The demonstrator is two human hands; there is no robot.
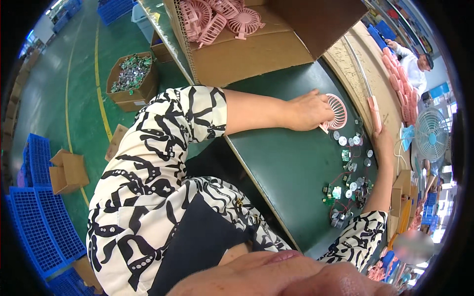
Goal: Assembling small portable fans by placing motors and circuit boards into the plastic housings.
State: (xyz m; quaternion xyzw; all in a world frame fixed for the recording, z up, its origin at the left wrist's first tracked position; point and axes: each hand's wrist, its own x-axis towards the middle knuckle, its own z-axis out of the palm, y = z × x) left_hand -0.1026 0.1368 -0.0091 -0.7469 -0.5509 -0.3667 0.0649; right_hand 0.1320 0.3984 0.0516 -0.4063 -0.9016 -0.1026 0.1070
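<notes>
A round pink fan grille (337,112) lies at the far side of the green tabletop. My left hand (311,111) is closed on its near edge, with the fingertips partly hidden behind the hand. My right hand (382,143) reaches to the table's right edge, its fingers round the lower end of a slender pink plastic piece (375,113), seen edge-on. Between my arms lie several small motors (342,141) with silvery round ends, green circuit boards (336,192) and thin red wires, strung in a loose cluster.
An open cardboard box (247,59) with pink fan grilles (245,22) stands at the far side. Right of the table runs a wooden ledge (353,64) with pink parts (401,86), a blue fan (431,132) and a person (414,69) beyond. A carton of circuit boards (132,74) sits on the floor.
</notes>
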